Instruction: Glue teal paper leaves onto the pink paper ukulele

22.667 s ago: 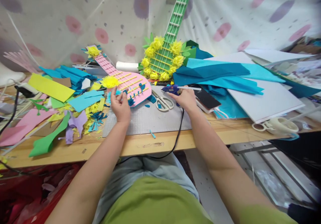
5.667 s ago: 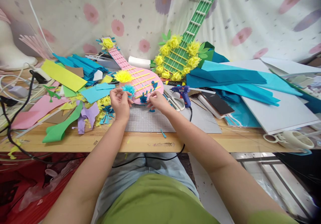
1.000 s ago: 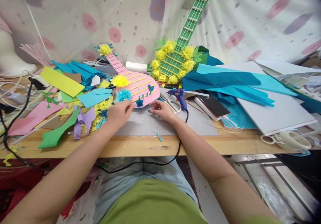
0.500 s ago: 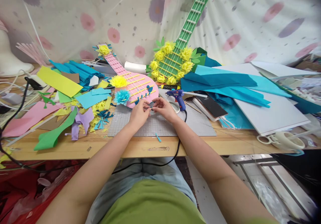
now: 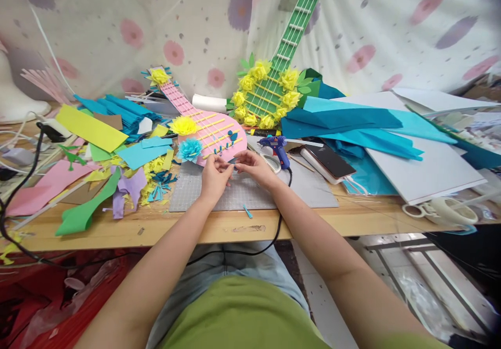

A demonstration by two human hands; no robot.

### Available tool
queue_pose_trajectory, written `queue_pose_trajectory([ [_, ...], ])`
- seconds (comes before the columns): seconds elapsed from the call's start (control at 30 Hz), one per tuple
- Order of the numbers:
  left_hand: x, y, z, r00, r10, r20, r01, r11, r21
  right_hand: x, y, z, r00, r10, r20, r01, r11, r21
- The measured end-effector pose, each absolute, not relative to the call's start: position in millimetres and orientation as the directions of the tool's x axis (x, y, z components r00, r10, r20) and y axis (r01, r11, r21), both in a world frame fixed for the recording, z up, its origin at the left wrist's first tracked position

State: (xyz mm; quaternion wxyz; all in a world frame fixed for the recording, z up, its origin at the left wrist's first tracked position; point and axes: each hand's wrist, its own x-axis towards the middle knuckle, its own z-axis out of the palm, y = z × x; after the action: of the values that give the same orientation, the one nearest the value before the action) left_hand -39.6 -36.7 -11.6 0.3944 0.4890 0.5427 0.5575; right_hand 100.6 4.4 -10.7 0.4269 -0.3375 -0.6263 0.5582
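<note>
My left hand (image 5: 213, 174) and my right hand (image 5: 254, 165) meet over the grey cutting mat (image 5: 305, 184), fingertips pinched together on a small dark-blue paper piece (image 5: 234, 165). Just beyond them lies a pink paper guitar (image 5: 203, 124) with yellow strings, a yellow flower (image 5: 183, 125) and a light-blue flower (image 5: 189, 148) on its body. Small blue bits sit along the guitar's near edge.
A blue glue gun (image 5: 277, 145), scissors (image 5: 270, 162) and a phone (image 5: 327, 161) lie right of my hands. A green guitar (image 5: 274, 72) leans on the spotted cloth. Coloured paper scraps (image 5: 97, 151) cover the left; teal sheets (image 5: 352, 124) and white board (image 5: 422, 166) the right.
My left hand came in from the scraps on the left to meet my right hand, and both now pinch the small blue piece, lifted slightly toward the pink guitar's edge.
</note>
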Motion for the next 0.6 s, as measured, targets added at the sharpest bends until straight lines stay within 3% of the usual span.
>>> queue_pose_trajectory([
  [0.4,-39.5,-32.4,-13.2,-0.231,0.966,0.117,0.084,-0.1,0.991,100.5,5.7,-11.2,-0.341,0.932,0.124,-0.05,0.114,-0.992],
  [0.5,-42.1,-35.5,-12.1,-0.239,0.926,0.294,0.275,-0.225,0.935,100.4,6.2,-11.5,-0.332,0.934,0.131,-0.057,0.118,-0.991],
  [0.6,-43.6,-39.5,-9.7,-0.189,0.846,0.498,0.493,-0.357,0.793,100.7,7.4,-12.2,-0.33,0.934,0.136,-0.064,0.122,-0.99],
])
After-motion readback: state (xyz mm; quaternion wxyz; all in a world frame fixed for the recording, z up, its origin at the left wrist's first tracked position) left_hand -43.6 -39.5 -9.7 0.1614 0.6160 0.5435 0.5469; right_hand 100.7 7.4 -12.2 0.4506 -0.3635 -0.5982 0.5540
